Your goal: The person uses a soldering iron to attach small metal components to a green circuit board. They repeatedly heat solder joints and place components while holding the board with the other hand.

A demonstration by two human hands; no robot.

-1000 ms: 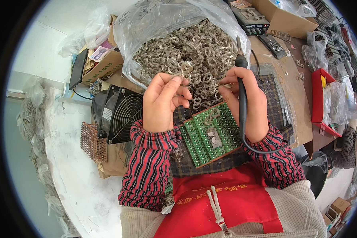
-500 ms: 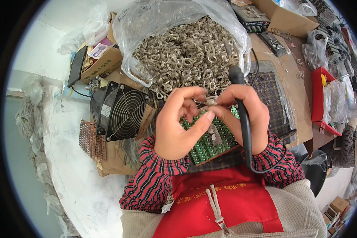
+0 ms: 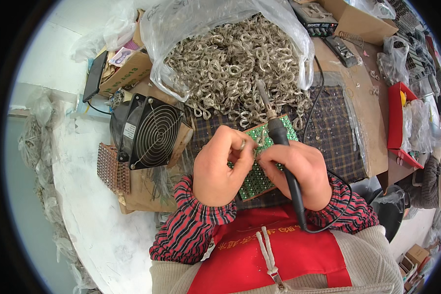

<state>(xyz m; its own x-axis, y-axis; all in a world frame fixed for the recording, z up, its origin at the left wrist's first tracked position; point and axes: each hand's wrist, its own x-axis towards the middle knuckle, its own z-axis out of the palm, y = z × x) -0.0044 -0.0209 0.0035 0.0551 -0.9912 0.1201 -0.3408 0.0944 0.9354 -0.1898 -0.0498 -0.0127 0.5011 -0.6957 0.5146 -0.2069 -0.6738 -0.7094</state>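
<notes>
Both my hands are close together over a green circuit board (image 3: 257, 182) with rows of small solder points. My left hand (image 3: 217, 165) is closed in a pinch, with a small silvery wire loop (image 3: 243, 144) partly showing between its fingers. My right hand (image 3: 303, 171) holds a soldering iron (image 3: 285, 153) by its black handle, the metal tip pointing up and away from me. The right thumb and forefinger are bent towards the left fingertips; whether they also grip wire is hidden. Just beyond the board lies a heap of knotted silvery wire loops (image 3: 235, 68) in a clear plastic bag (image 3: 169, 29).
A black fan (image 3: 157, 134) stands left of my hands, with brown boards (image 3: 112, 169) beside it. A plaid cloth (image 3: 330, 127) lies under the work. The iron's cord loops at the right, near a control box (image 3: 318, 22). A red box (image 3: 396, 117) stands far right.
Both hands have come down nearer to me, from the heap's edge to over the board. The soldering iron's tip has moved lower and to the left. More of the board's far end shows.
</notes>
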